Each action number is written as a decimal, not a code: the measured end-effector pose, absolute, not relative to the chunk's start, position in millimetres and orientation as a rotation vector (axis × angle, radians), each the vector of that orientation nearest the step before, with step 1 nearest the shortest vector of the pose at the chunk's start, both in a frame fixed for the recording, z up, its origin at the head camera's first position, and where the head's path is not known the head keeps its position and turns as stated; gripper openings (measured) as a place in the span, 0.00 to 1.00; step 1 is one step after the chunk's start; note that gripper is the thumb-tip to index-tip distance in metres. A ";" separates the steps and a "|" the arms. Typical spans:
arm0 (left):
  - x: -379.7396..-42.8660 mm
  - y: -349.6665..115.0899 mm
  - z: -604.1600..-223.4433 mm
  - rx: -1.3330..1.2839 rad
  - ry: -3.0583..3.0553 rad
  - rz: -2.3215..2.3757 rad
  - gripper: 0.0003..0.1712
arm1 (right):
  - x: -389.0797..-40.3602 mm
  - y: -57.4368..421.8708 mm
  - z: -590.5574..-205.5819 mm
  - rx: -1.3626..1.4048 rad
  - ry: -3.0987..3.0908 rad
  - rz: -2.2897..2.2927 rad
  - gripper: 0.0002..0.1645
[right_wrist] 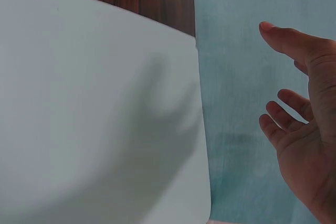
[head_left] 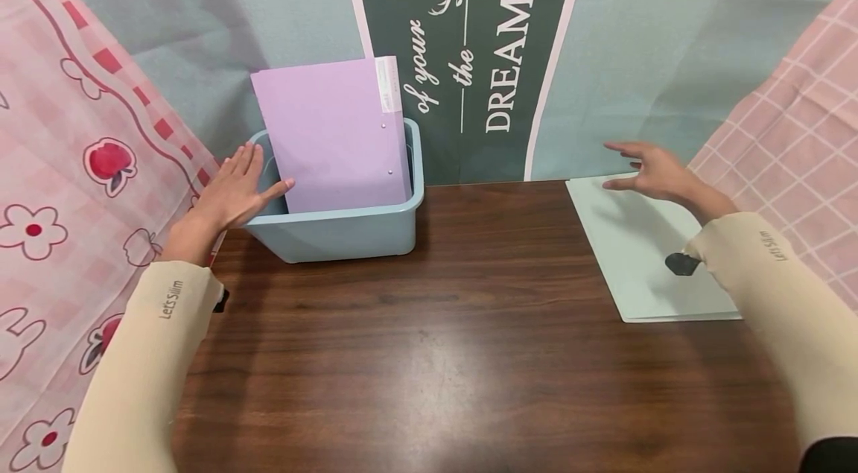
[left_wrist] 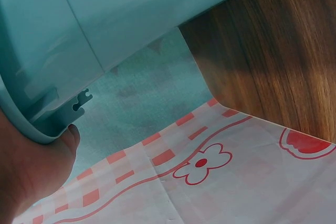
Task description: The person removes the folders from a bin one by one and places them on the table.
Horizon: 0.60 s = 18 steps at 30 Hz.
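Observation:
A lilac file folder (head_left: 328, 138) with a white label on its spine stands upright in a light blue plastic bin (head_left: 335, 236) at the back left. My left hand (head_left: 231, 186) rests at the bin's left rim, its fingers straight and the thumb spread toward the folder. The left wrist view has the same hand (left_wrist: 39, 169) against the rim of the bin (left_wrist: 121, 14). On the right, a pale mint folder (head_left: 623, 264) lies flat on the table. Over its far end hovers my right hand (head_left: 660, 171), thumb and fingers apart, holding nothing; its shadow falls on the folder (right_wrist: 79, 103).
The brown wooden table (head_left: 429, 354) runs between bin and mint folder. A grey-green cloth (head_left: 462, 153) with printed lettering hangs at the back. Pink patterned cloth (head_left: 60, 182) borders the left side, and pink checked cloth (head_left: 804, 145) the right.

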State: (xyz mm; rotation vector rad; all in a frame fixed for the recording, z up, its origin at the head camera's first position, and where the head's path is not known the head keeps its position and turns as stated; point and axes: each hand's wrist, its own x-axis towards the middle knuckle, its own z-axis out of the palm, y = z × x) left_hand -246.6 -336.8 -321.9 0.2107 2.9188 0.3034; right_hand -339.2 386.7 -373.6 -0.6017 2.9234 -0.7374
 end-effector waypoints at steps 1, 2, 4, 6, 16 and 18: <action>-246.5 -336.6 -321.9 0.210 2.919 0.304 0.63 | -339.4 384.2 -373.8 -0.608 2.921 -0.743 0.52; -246.6 -336.6 -322.0 0.210 2.919 0.304 0.63 | -339.8 381.8 -374.2 -0.615 2.918 -0.749 0.52; -246.5 -336.4 -322.2 0.209 2.920 0.305 0.63 | -341.0 377.0 -375.4 -0.629 2.916 -0.758 0.51; -246.3 -335.9 -322.5 0.207 2.920 0.300 0.63 | -341.9 372.0 -376.1 -0.641 2.918 -0.750 0.51; -246.0 -334.5 -321.4 0.208 2.920 0.293 0.63 | -343.5 342.1 -364.9 -0.745 2.870 -0.812 0.51; -246.4 -334.7 -321.1 0.209 2.921 0.290 0.63 | -344.5 335.5 -361.7 -0.774 2.865 -0.828 0.50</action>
